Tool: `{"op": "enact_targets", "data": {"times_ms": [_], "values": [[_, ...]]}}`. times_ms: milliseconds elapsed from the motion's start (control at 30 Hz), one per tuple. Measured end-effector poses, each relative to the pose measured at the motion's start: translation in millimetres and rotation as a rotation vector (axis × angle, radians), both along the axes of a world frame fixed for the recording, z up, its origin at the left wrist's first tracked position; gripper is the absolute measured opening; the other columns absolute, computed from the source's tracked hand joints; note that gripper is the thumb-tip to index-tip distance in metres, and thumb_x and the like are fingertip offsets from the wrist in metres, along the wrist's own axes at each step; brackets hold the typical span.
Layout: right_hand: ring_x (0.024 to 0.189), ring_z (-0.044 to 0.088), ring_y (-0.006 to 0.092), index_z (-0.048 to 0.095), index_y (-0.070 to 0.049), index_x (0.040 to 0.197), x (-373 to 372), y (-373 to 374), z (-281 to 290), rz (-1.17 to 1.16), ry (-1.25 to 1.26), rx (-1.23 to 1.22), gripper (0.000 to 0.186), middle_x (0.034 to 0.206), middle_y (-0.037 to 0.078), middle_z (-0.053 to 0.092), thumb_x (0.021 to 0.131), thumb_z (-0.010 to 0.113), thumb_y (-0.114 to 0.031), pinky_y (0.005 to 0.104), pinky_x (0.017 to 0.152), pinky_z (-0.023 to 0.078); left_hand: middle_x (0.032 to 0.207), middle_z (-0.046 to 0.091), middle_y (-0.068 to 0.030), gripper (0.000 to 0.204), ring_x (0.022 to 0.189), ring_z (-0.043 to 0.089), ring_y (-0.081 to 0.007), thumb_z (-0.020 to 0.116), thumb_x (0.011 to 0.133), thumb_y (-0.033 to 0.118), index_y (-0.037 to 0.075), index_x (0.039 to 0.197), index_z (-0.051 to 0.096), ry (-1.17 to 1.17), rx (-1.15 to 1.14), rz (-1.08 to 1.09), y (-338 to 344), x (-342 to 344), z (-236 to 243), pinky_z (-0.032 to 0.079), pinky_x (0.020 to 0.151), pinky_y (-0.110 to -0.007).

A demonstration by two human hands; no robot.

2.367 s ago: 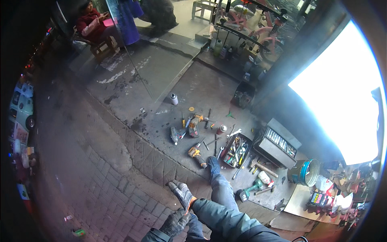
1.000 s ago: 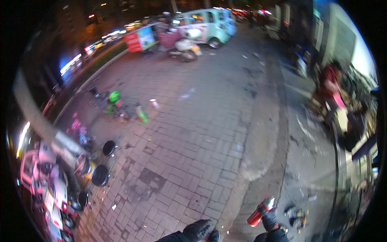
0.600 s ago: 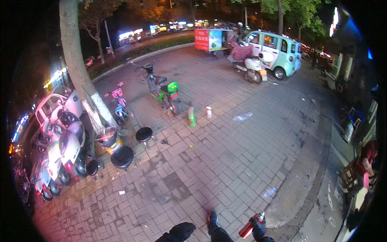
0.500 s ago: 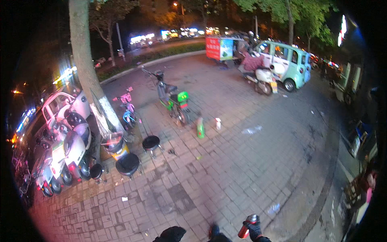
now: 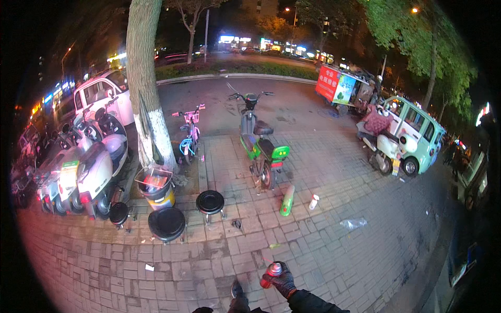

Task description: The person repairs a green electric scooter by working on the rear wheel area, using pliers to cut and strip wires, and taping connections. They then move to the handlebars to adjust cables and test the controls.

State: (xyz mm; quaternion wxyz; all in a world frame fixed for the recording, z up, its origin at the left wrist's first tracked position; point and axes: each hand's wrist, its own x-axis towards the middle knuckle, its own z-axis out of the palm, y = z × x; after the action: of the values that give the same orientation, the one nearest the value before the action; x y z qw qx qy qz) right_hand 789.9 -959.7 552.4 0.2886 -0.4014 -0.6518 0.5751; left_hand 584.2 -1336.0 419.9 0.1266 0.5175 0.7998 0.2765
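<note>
My right hand point(image 5: 283, 282), in a dark glove, is closed round a red spray can point(image 5: 266, 282) with a silvery top. A thin red straw seems to stick out from the can's top toward the upper left. The can is held low in front of me, above the brick paving. My left hand does not show; only a small dark shape, too cut off to name, sits at the lower edge. Ahead stands a green and black electric scooter point(image 5: 265, 147). Behind it on the paving are a green bottle point(image 5: 286, 201) and a white spray bottle point(image 5: 313, 202).
Black round stools point(image 5: 166, 223) and a bucket point(image 5: 156, 189) stand by a tree point(image 5: 142, 78). Near it is a child's pink and blue bicycle point(image 5: 190, 136). White scooters point(image 5: 99, 169) line the left. A pale green vehicle point(image 5: 415, 133) and a red cart point(image 5: 331, 85) are at right.
My view has turned right and come closer to the green scooter. My right hand, still on the spray can, has moved left and up in the picture, and more of its sleeve shows.
</note>
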Motion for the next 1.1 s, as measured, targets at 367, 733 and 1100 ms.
{"op": "enact_targets", "data": {"times_ms": [367, 733, 1100], "values": [[0.094, 0.064, 0.0175, 0.056, -0.01, 0.117, -136, 338, 23, -0.336, 0.191, -0.029, 0.053, 0.105, 0.005, 0.067, 0.075, 0.088, -0.009, 0.0363, 0.088, 0.055, 0.098, 0.072, -0.0175, 0.019, 0.093, 0.068, -0.0388, 0.066, 0.087, 0.016, 0.004, 0.101, 0.073, 0.124, -0.054, -0.265, 408, -231, 174, 0.057, 0.081, -0.049], [0.074, 0.06, 0.0124, 0.061, -0.014, 0.101, -465, 658, 29, -0.043, 0.538, -0.137, 0.029, 0.087, -0.001, 0.063, 0.082, 0.083, -0.017, 0.0327, 0.066, 0.05, 0.099, 0.072, -0.0162, 0.021, 0.094, 0.068, -0.0358, 0.064, 0.09, 0.018, 0.004, 0.103, 0.073, 0.152, -0.241, -0.156, 738, -436, 170, 0.055, 0.082, -0.047], [0.098, 0.065, 0.0184, 0.056, -0.009, 0.12, -727, 882, -6, 0.063, 0.304, -0.148, 0.055, 0.109, 0.005, 0.068, 0.075, 0.087, -0.008, 0.037, 0.089, 0.056, 0.095, 0.07, -0.0143, 0.021, 0.089, 0.066, -0.0331, 0.062, 0.092, 0.021, 0.004, 0.101, 0.072, 0.058, -0.26, 0.0, 923, -644, 118, 0.054, 0.078, -0.046]]}}
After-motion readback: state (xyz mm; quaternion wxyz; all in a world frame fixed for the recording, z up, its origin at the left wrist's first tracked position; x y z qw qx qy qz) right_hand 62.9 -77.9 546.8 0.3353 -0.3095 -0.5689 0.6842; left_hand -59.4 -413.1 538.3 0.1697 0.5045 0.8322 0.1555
